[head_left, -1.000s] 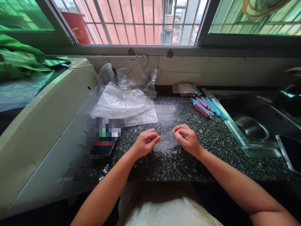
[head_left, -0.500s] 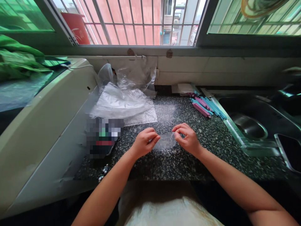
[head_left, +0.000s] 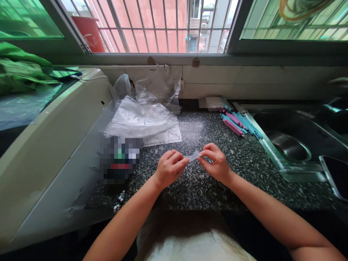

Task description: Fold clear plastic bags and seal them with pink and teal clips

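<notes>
Between my hands, above the dark speckled counter (head_left: 174,192), is a small clear plastic bag (head_left: 194,156), folded or bunched into a narrow strip. My left hand (head_left: 172,167) pinches its left end, fingers curled. At the right end, my right hand (head_left: 216,163) holds it between thumb and fingertips. What the bag contains, if anything, cannot be made out.
Large clear plastic bags (head_left: 144,119) lie at the back left, with a blurred-out item (head_left: 121,159) in front. Pink and blue strips (head_left: 236,123) are piled near the sink (head_left: 285,141). A phone (head_left: 334,175) rests at the right. Small shiny pieces (head_left: 119,201) lie by my left forearm.
The small bag was spread flat between my hands and is now narrowed into a slanted strip. My left hand has shifted slightly right; my right hand's fingers have changed their hold.
</notes>
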Demonstrator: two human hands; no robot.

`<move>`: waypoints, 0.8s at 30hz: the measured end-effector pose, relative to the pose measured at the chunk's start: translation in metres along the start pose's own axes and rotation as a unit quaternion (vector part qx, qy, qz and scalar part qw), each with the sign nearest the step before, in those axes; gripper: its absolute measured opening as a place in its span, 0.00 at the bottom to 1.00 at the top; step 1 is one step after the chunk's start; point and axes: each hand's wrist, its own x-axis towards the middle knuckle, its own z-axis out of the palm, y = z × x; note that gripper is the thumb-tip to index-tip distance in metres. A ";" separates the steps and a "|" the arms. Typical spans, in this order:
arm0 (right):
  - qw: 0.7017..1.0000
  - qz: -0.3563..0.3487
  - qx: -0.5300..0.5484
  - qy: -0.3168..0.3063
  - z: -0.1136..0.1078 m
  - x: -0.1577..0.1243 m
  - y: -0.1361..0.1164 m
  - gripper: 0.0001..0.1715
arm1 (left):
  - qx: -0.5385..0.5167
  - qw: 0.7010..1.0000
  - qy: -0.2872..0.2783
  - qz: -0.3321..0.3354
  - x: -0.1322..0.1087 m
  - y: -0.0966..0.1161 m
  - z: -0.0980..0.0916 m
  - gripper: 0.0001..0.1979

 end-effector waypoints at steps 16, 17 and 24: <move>0.995 0.055 0.075 -0.042 -0.003 0.001 0.002 0.10 | -0.007 0.999 0.035 -0.002 -0.004 0.006 -0.002 0.09; 0.996 0.036 0.069 -0.043 -0.004 0.001 0.002 0.09 | -0.014 0.996 0.075 -0.037 -0.004 0.004 -0.003 0.12; 0.998 -0.039 0.033 -0.043 -0.004 0.000 0.002 0.07 | -0.229 0.912 0.007 -0.340 0.004 -0.010 -0.006 0.11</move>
